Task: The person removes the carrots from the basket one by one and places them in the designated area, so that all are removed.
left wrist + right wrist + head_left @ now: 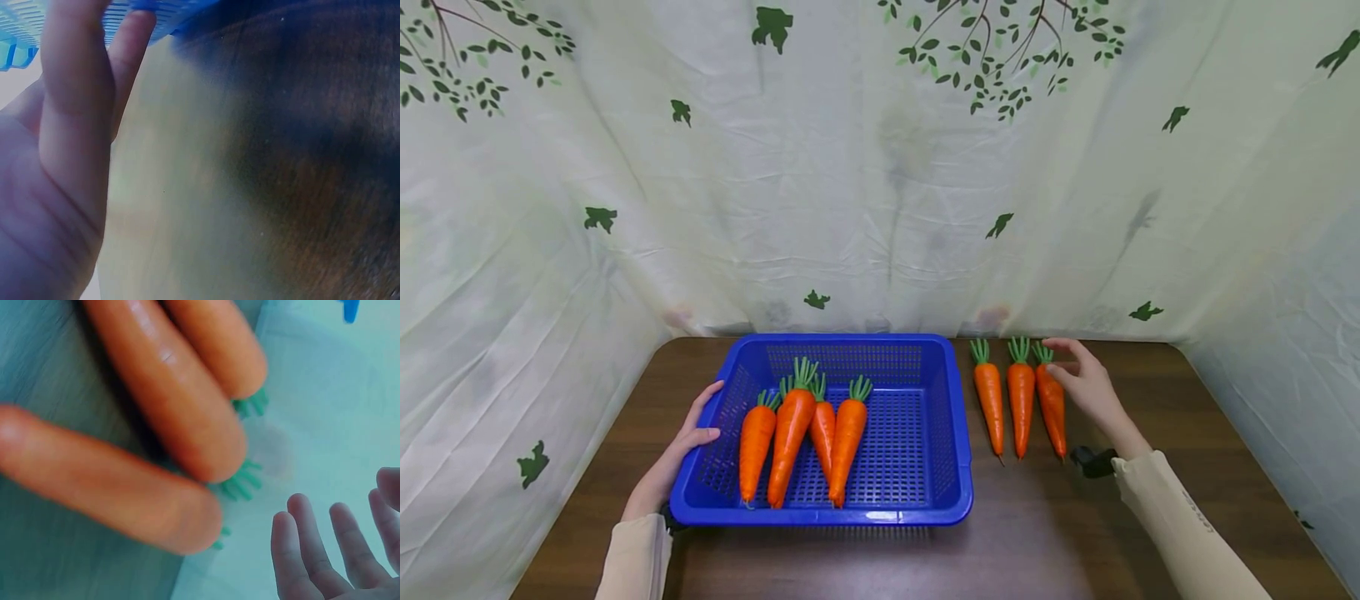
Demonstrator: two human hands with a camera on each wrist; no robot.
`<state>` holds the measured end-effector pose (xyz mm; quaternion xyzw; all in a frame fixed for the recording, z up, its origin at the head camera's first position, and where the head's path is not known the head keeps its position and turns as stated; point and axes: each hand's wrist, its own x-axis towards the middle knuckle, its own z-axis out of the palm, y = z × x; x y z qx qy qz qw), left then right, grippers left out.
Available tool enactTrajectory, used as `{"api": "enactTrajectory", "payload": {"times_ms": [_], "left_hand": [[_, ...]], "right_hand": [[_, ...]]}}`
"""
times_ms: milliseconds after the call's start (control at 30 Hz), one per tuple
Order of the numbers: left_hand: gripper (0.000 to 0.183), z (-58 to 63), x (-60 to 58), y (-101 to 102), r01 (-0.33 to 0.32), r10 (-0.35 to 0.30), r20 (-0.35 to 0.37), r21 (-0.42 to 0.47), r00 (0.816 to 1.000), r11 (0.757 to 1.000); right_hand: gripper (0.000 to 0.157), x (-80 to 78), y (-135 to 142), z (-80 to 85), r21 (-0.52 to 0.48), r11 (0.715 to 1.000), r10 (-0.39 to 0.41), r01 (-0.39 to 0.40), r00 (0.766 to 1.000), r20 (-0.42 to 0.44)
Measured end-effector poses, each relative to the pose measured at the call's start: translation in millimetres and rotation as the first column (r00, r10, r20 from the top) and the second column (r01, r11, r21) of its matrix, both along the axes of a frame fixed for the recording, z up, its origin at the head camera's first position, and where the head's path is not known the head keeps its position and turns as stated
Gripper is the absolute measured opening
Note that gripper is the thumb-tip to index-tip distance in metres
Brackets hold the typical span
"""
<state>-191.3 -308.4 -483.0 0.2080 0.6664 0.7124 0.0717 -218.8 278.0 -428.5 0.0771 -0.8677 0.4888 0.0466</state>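
Note:
A blue plastic basket [957,400] holds several carrots [848,437] with green tops, lying side by side in its left half. My left hand [688,429] rests at the basket's left rim, its thumb and fingertips against the edge. In the left wrist view the fingers [128,59] are extended up to the slatted wall. To the right of the basket, three carrots lie in a row on the table. My right hand [1086,383] reaches over the top of the rightmost carrot [1051,410]. In the right wrist view its fingers are spread, with nothing between them.
The brown wooden table [1015,533] carries the basket and the loose carrots, the middle one [1021,400] and the left one [988,400] among them. A pale curtain [887,192] with leaf prints surrounds the table at the back and sides.

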Motion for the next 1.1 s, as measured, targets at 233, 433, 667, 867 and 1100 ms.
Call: {"api": "enactTrajectory", "payload": {"times_ms": [233, 433, 667, 867, 1100], "left_hand": [[0.068, -0.6, 0.2, 0, 0.003, -0.003, -0.016, 0.007, 1.0, 1.0], [0.068, -1.3, -0.2, 0, -0.009, 0.01, -0.029, 0.013, 1.0, 1.0], [0.068, -0.6, 0.4, 1, -0.013, 0.013, -0.028, 0.018, 1.0, 1.0], [0.068, 0.1, 0.3, 2, -0.023, 0.023, -0.024, -0.001, 0.999, 1.0], [0.068, -0.8, -0.2, 1, -0.04, 0.04, -0.05, -0.008, 0.998, 0.999]], "right_hand": [[0.037, 3.4, -21, 13.2, -0.056, 0.995, 0.074, -0.077, 0.996, -0.053], [0.035, 7.9, -41, 24.1, -0.105, 0.984, 0.142, -0.147, 0.989, -0.051], [0.034, 12.1, -61, 28.9, -0.177, 0.96, 0.214, -0.215, 0.977, -0.026], [0.034, 13.1, -77, 31.1, -0.228, 0.933, 0.279, -0.279, 0.96, -0.034], [0.034, 13.6, -94, 36.0, -0.268, 0.911, 0.314, -0.313, 0.949, -0.041]]}}
